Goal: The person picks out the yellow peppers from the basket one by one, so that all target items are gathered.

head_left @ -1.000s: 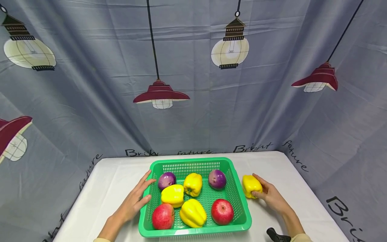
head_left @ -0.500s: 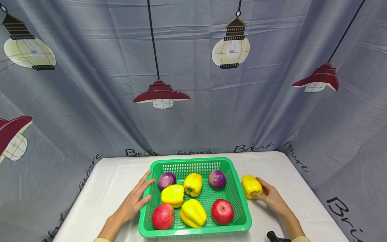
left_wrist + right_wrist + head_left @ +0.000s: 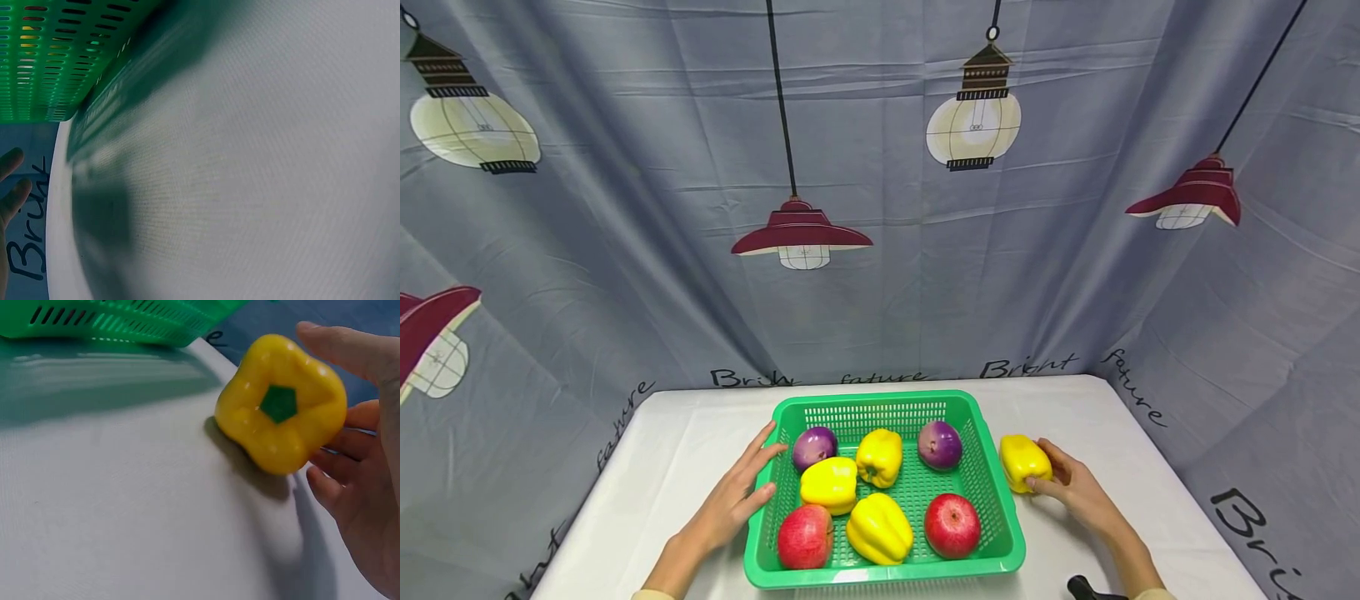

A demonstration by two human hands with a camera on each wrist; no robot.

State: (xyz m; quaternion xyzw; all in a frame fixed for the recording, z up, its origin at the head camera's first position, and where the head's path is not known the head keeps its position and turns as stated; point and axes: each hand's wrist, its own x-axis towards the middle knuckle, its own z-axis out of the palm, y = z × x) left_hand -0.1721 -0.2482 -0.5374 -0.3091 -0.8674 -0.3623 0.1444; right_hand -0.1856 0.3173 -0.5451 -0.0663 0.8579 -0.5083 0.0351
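Observation:
My right hand holds a yellow bell pepper just outside the right side of a green plastic basket. In the right wrist view the yellow bell pepper shows a green five-sided mark and sits on the white cloth. The thumb lies along its upper edge and the fingers curl behind its right side. At the basket's left side, my left hand spreads its fingers, with fingertips at the rim. In the left wrist view, only two fingertips show beside the basket wall.
Inside the basket lie several yellow bell peppers, two purple onions and two red apples. A white cloth covers the table. Behind it hangs a grey curtain printed with lamps. A black piece sits by the right sleeve.
The right hand's far fingers have drawn back slightly to the right along the yellow bell pepper. The left hand and the basket have not moved.

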